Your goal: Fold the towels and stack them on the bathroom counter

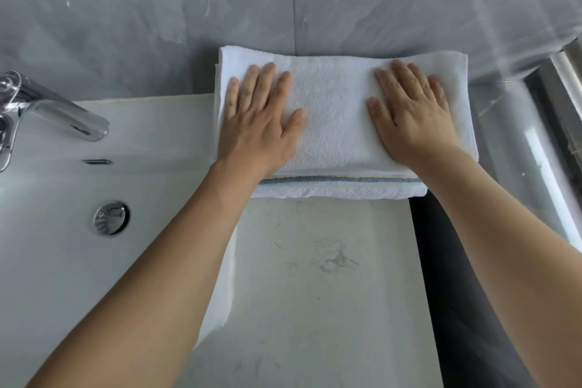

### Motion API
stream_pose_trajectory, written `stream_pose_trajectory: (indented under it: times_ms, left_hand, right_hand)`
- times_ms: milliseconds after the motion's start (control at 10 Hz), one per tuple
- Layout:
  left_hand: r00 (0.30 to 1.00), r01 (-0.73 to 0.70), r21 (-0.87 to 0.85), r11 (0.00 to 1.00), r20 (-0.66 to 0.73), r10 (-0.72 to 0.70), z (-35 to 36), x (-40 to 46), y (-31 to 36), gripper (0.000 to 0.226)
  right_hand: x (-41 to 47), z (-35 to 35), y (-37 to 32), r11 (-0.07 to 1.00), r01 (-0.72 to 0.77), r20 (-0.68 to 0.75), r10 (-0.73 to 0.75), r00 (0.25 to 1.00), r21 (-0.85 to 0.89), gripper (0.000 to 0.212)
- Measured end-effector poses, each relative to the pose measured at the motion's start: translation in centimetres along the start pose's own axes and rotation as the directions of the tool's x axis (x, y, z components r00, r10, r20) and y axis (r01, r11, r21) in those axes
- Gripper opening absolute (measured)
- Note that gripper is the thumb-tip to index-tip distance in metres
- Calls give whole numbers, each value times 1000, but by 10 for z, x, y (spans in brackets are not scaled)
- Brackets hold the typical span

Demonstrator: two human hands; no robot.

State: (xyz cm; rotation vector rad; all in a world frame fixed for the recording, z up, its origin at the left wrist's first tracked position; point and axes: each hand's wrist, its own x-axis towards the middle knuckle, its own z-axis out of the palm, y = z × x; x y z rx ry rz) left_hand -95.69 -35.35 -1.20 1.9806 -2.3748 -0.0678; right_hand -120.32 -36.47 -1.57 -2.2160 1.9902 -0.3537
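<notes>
Head view: your left hand (258,123) lies flat on the top towel (337,110), fingers straight and spread, palm down, on the towel's left part. Your right hand (412,116) does the same on the right part, fingers straight, pointing toward the wall (157,9). Neither grip is curled round anything; both just press on the cloth, w/ a bare strip of towel between them.

The top towel is white, folded to a rectangle, its far edge touching the grey wall. It sits on a second folded towel (340,187), also white w/ a grey-blue stripe; only that one's near edge shows, sticking out on your side of the top towel. The stack's left edge overlaps the sink (63,261) rim; its right end hangs past the desk's right edge.

The desk (318,277) is pale marble w/ faint grey veins, running from the stack toward you. Left of the stack is the white sink, w/ a chrome tap (53,110) at its far-left side, an overflow slot (97,161) below the tap & a round chrome drain (111,218) nearer you. Right of the stack: a dark gap, then a shiny metal frame (548,142); can't tell what it belongs to.
</notes>
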Motion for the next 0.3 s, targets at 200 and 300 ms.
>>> stream_pose_trajectory:
  times_ms: [200, 300]
  left_hand:
    - [992, -17, -118, 993, -128, 2, -13, -15, -3, 66]
    - [969, -54, -191, 980, -246, 5, -17, -33, 1, 64]
  right_hand:
    - [-17, -13, -14, 992, 25, -106, -12, 994, 121, 55]
    - [-36, -16, -26, 972, 89, -195, -47, 980, 216, 52]
